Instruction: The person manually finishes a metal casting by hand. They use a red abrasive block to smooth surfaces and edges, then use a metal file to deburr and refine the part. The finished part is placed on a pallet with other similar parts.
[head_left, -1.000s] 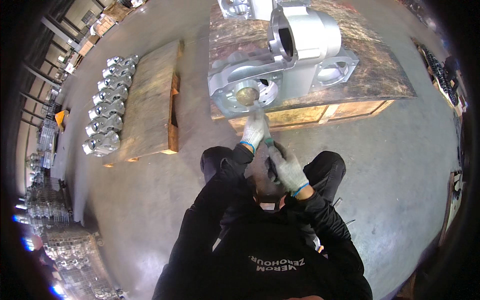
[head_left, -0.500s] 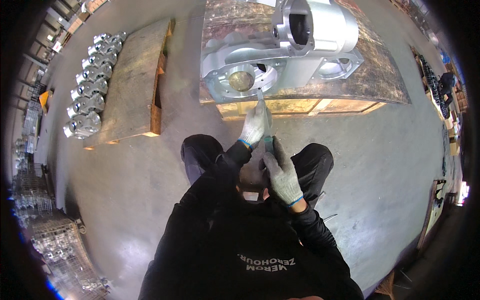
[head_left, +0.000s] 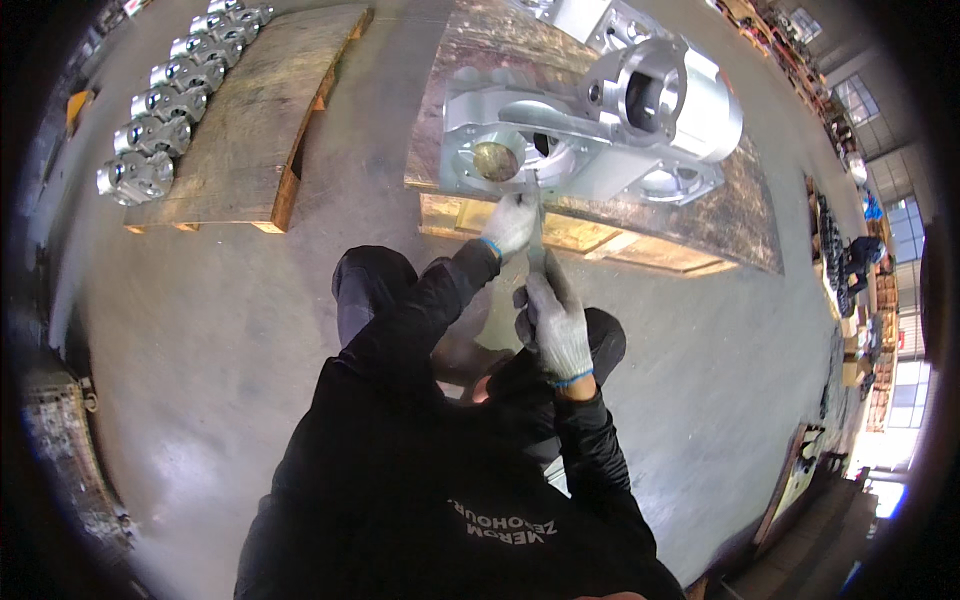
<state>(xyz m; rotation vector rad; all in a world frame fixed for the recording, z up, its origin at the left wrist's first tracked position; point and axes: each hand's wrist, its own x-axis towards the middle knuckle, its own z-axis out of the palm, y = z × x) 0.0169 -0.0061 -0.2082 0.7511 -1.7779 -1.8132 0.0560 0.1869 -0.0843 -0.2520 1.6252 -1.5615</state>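
Note:
A large silver machined casting (head_left: 605,168) lies on the near side of a wooden pallet, with round bores and a thick cylindrical housing at its right. In front of its left bore, my gloved left hand (head_left: 512,224) is closed at the front part of a slim grey file (head_left: 536,238). The file's tip reaches the near rim of that bore. Lower and to the right, my gloved right hand (head_left: 560,325) wraps round the file's handle, which the fingers mostly hide. Through the left bore a round tan patch (head_left: 495,161) shows.
The pallet (head_left: 640,245) under the casting has a worn wooden top. At the left, another pallet (head_left: 240,150) carries a row of several smaller silver castings (head_left: 165,105) along its edge. My bent knees (head_left: 372,285) are close below my hands. Boxes and dark parts (head_left: 850,270) line the far right.
My view has turned, so the pallets and casting appear shifted and tilted. Both hands keep hold of the file, its tip still at the bore's near rim.

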